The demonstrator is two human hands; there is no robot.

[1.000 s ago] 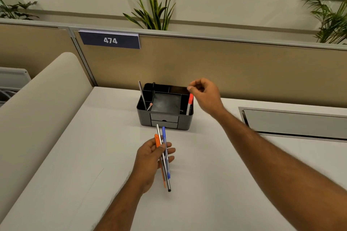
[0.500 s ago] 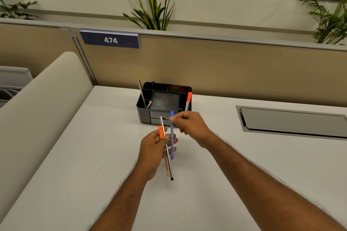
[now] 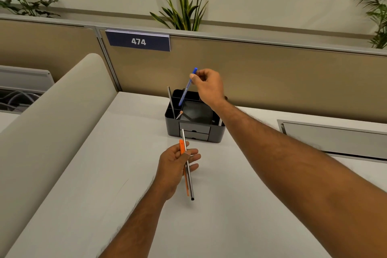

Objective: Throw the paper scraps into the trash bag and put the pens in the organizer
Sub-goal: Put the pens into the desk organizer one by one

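Note:
A black desk organizer (image 3: 173, 124) stands at the back of the white desk, with a grey pen (image 3: 171, 101) and a short orange-tipped pen (image 3: 179, 114) in its left slots. My right hand (image 3: 207, 88) pinches a blue pen (image 3: 187, 88) near its top and holds it tilted above the organizer, its tip over the back left compartments. Closer to me, my left hand (image 3: 174, 166) grips an orange pen (image 3: 182, 151) and a silver pen (image 3: 188, 172) together above the desk. My right forearm hides the organizer's right side. No paper scraps or trash bag are in view.
A beige partition (image 3: 272, 77) with a "474" sign (image 3: 138, 41) runs behind the desk. A rounded beige divider (image 3: 41, 132) borders the left side. A grey cable hatch (image 3: 335, 138) is set into the desk (image 3: 104, 184) at right. Plants stand behind the partition.
My right hand came back from the organizer, took the blue pen out of my left hand's bundle, and lifted it over the organizer. My left hand keeps two pens.

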